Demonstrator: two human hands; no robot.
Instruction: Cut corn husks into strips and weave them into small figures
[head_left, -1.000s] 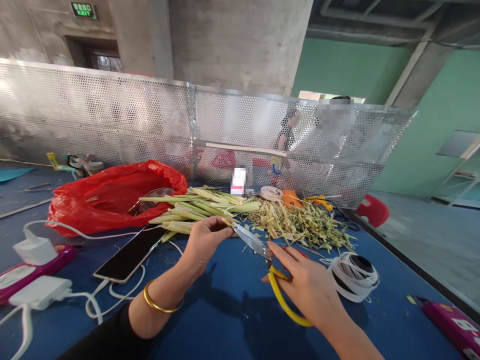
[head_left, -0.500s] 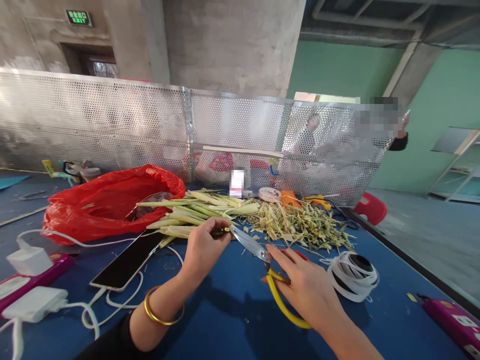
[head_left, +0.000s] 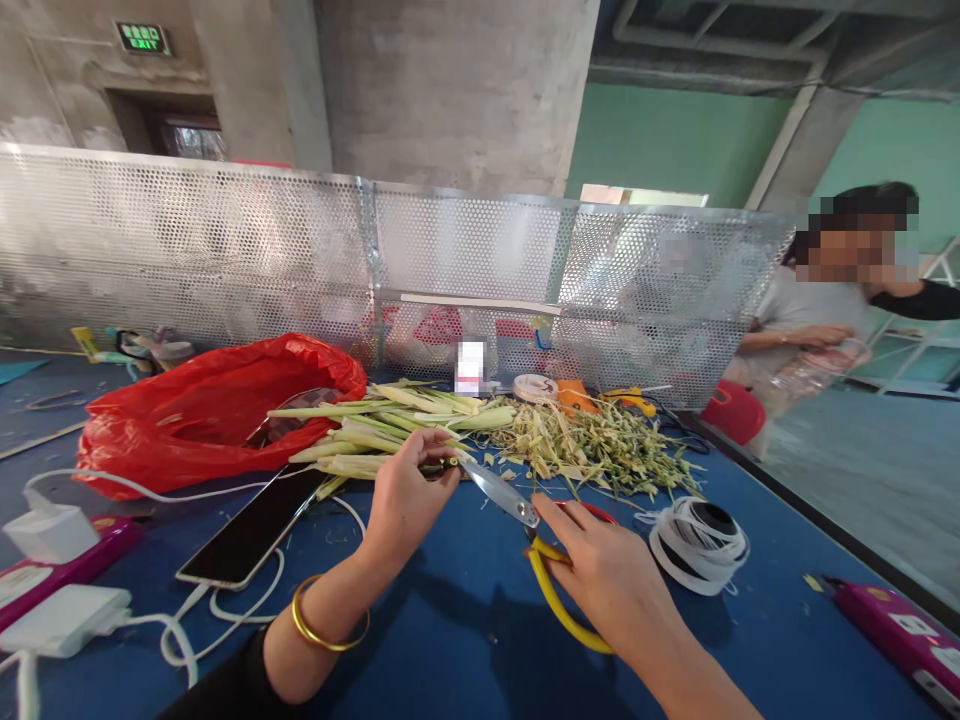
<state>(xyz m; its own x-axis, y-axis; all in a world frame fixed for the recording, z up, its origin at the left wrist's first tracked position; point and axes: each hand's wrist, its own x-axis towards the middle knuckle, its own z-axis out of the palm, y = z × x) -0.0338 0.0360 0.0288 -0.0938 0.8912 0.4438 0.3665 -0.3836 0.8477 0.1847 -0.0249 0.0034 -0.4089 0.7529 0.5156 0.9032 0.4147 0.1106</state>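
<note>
My left hand, a gold bangle on its wrist, is closed in a pinch on a thin plant stalk; only the stalk's yellowish-green end shows clearly. My right hand grips scissors with yellow and red handles. Their blades point up and left, the tip right at the stalk by my left fingertips. Behind my left hand lie long pale green stalks in a pile. Farther right is a heap of short cut stalk pieces.
A red plastic bag lies open at the left. A phone on a white cable, chargers and a spool of white cord rest on the blue table. A perforated metal screen stands behind; a person is beyond the right edge.
My view has shifted slightly. The person at the right has come out from behind the screen, farther right. My hands and the scissors keep almost the same position.
</note>
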